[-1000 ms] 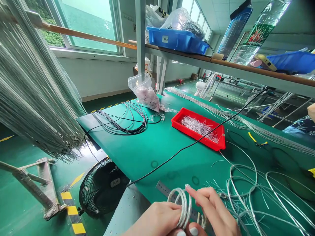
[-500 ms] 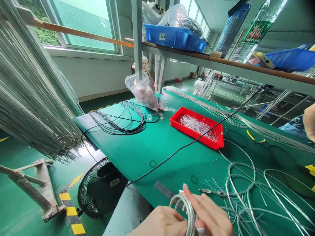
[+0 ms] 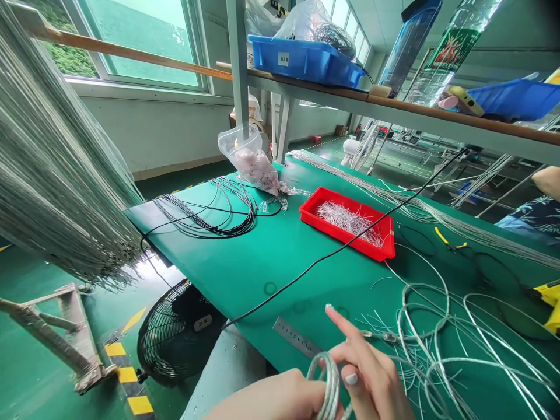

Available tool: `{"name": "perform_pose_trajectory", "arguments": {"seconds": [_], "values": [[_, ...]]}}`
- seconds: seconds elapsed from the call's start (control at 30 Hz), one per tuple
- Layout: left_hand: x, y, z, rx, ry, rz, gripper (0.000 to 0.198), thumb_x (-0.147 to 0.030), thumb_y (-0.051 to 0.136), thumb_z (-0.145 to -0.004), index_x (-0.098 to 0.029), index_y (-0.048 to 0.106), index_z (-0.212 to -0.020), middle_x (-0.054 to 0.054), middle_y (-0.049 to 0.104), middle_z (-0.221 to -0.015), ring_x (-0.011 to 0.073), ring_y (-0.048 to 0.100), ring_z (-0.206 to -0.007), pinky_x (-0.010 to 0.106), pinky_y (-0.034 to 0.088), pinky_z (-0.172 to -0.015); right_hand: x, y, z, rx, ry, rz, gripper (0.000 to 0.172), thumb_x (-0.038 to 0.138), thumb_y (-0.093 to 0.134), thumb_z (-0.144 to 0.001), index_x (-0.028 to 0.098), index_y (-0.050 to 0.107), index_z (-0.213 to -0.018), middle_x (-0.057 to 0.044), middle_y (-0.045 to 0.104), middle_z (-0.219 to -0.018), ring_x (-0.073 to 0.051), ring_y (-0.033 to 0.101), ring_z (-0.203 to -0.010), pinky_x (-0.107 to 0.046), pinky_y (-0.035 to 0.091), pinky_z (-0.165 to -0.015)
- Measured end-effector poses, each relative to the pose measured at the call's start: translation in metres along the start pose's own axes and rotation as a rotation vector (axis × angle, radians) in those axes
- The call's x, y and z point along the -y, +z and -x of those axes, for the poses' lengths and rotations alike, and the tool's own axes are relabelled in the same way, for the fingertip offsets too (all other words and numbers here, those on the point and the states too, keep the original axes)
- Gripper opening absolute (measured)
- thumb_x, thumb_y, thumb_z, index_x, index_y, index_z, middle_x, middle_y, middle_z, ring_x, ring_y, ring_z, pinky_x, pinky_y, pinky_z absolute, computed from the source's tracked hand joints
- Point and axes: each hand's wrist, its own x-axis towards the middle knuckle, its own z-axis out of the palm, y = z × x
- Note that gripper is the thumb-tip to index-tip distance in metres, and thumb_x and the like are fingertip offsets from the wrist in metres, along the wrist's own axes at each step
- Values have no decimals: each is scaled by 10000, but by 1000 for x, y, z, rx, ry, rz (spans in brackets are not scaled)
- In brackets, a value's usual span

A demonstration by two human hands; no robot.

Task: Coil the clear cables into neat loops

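Over the green workbench's [image 3: 245, 274] near edge, a tight coil of shiny braided silver wire [image 3: 329, 385] sits clamped in the left hand [image 3: 271, 399]; the right hand [image 3: 371, 373] hovers just beside it, fingers apart.

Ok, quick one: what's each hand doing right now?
Left hand: closed around a coil of braided silver cable, holding it.
Right hand: index finger extended, beside the coil; cannot tell if it grips.
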Motion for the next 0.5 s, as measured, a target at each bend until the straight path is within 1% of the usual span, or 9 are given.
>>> {"name": "perform_pose_trajectory", "arguments": {"seconds": [0.03,0.07,0.1,0.17,0.23,0.3,0.37,0.4,0.5], "values": [[5,0,1,-35,13,177,487,-662,502,-860,-209,391,-717,-43,344,-593,102,247,-504,240,242,-488,-3,-1,0,-19,10,-23,571,539,243,-1020,213,320,-1483,21,663,-704,-114,643,-549,-182,518,-521],[9,-1,3,-84,47,365,454,-620,540,-865,-206,411,-730,-47,383,-562,87,267,-471,221,267,-488,-7,-1,-1,-61,8,-13,579,553,262,-1014,206,300,-1476,40,640,-662,-110,623,-510,-179,514,-503],[13,-2,4,-144,106,542,411,-571,552,-882,-203,427,-749,-47,435,-529,75,294,-430,206,316,-501,-11,-3,-2,-112,-4,31,564,558,297,-1007,201,330,-1442,53,621,-629,-108,612,-488,-178,517,-500],[17,-7,7,-267,262,781,318,-465,513,-936,-187,470,-788,-31,518,-496,66,348,-370,219,442,-577,-21,-6,-4,-212,-38,189,454,528,398,-992,201,451,-1302,56,612,-601,-111,622,-490,-182,538,-514],[17,-13,10,-347,378,893,259,-367,507,-955,-147,543,-824,-21,537,-499,67,398,-375,255,518,-653,-33,-12,-4,-279,-56,345,310,478,470,-978,215,532,-1130,33,654,-643,-121,660,-539,-191,563,-536],[13,-19,16,-383,450,991,179,-263,562,-936,-111,605,-853,-49,492,-476,67,431,-403,252,551,-672,-46,-19,-2,-293,-37,410,229,445,476,-980,233,564,-977,9,704,-729,-119,689,-585,-178,571,-534],[9,-25,22,-416,516,1091,107,-128,548,-932,-96,631,-873,-78,447,-433,66,477,-415,235,570,-693,-58,-27,2,-290,12,394,243,459,483,-974,240,569,-910,13,722,-760,-104,698,-586,-145,562,-516],[7,-28,25,-445,550,1132,133,-69,514,-936,-93,633,-883,-82,462,-426,64,508,-420,229,576,-706,-63,-30,5,-301,45,379,251,474,500,-963,239,571,-910,21,723,-744,-98,695,-567,-128,552,-497],[5,-34,29,-571,640,1211,162,1,488,-932,-95,617,-915,-71,605,-504,51,583,-442,220,587,-735,-72,-38,10,-373,97,392,301,516,524,-941,226,598,-911,35,709,-665,-90,671,-494,-109,519,-436]]}}
